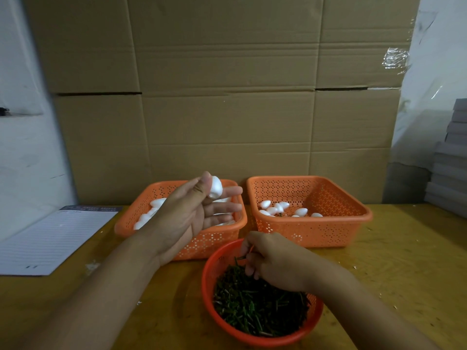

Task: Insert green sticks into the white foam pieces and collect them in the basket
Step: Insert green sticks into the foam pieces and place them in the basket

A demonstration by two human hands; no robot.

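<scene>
My left hand is raised over the left orange basket and pinches a white egg-shaped foam piece between thumb and forefinger, the other fingers stretched out. More plain foam pieces lie in that basket. My right hand reaches into the round red bowl of green sticks, its fingers curled round a thin green stick at the bowl's far side. The right orange basket holds several foam pieces.
A lined notepad lies on the wooden table at the left. A wall of cardboard boxes stands right behind the baskets. Grey stacked boards rise at the far right. Small white crumbs dot the tabletop.
</scene>
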